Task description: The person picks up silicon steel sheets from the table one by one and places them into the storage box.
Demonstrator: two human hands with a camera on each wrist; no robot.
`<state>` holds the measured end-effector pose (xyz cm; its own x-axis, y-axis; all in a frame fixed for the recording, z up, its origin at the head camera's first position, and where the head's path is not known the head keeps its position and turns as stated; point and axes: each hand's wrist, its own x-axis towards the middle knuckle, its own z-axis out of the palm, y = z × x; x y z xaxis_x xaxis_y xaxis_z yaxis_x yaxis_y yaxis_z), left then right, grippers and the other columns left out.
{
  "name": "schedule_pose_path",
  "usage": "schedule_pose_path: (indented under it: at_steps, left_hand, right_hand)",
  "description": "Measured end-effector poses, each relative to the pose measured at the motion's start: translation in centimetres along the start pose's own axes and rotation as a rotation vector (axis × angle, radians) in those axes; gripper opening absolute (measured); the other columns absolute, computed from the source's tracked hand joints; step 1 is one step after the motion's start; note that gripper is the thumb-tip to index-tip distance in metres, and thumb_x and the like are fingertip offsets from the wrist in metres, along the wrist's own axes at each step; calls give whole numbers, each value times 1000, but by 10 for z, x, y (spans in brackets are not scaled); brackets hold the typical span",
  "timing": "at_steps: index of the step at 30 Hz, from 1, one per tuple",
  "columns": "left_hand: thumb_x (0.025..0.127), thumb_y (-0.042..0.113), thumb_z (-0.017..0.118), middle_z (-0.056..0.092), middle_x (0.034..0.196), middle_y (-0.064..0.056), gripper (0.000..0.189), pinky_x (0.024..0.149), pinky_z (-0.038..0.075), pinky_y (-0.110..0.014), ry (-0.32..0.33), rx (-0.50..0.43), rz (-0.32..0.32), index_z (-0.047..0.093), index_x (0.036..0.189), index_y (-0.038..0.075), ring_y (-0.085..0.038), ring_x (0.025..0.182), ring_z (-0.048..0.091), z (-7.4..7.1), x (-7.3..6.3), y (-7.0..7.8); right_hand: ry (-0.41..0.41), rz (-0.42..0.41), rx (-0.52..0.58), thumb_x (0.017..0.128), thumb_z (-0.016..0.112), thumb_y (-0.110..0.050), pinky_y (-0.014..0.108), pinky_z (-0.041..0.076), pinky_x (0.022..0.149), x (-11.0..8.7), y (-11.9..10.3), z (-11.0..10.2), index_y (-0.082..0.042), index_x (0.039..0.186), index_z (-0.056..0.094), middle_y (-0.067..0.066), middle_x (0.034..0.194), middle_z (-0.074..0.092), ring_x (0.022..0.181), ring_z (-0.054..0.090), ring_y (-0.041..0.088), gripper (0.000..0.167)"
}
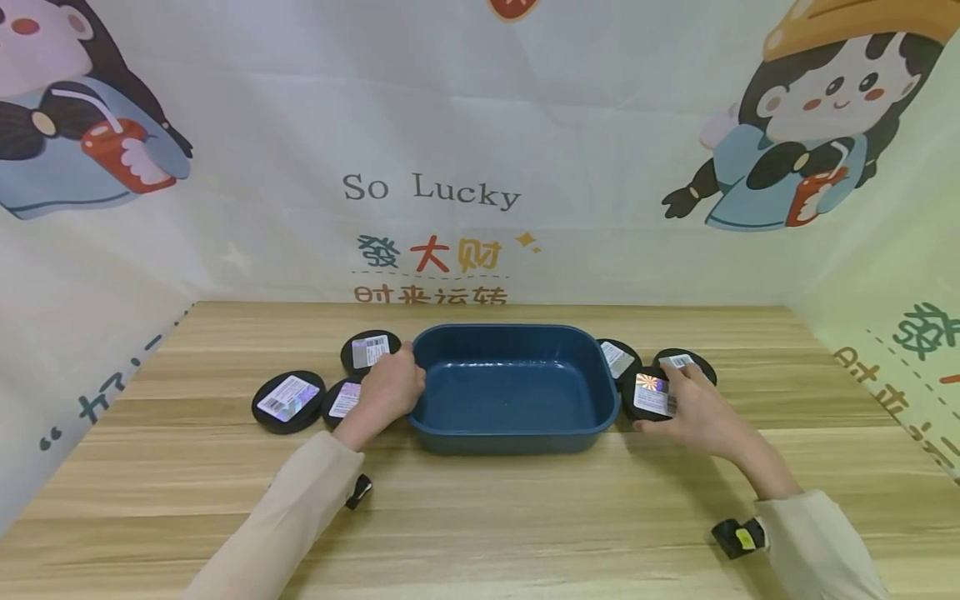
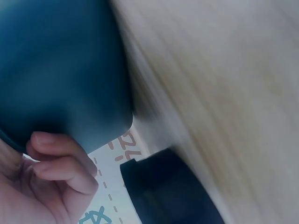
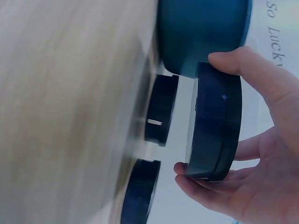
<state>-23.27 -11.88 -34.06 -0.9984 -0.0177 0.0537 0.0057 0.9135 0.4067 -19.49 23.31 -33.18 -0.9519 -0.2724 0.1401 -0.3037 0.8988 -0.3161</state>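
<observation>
Head view shows the long blue tub (image 1: pixel 513 443) stretching from the left hand (image 1: pixel 386 387), holding its rim, toward the right hand (image 1: pixel 697 417), gripping a black disc (image 1: pixel 651 394) beside it.

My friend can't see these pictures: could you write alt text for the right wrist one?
A right hand holds a thick black disc above a wooden tabletop, in a picture turned sideways. Two more black discs rest on the tabletop beyond it, with a blue tub at the picture's top.
</observation>
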Motion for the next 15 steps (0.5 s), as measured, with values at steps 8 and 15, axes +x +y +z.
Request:
schedule_pose_path:
  at_steps: [8, 15]
  left_hand:
    - [82, 10, 42, 58, 96, -30, 42, 60, 45, -47, 14, -8, 13, 45, 121, -6, -34, 79, 58, 1, 0, -1]
    - [82, 10, 42, 58, 96, -30, 41, 61, 45, -47, 18, -7, 10, 47, 120, -5, -34, 80, 59, 1, 0, -1]
  right_hand:
    - [28, -15, 16, 65, 74, -30, 45, 43, 68, 1, -5, -11, 19, 121, 36, 34, 104, 43, 83, 48, 36, 84]
    - [32, -38, 36, 68, 72, -29, 45, 43, 71, 2, -14, -19, 19, 125, 31, 34, 111, 40, 85, 48, 35, 85]
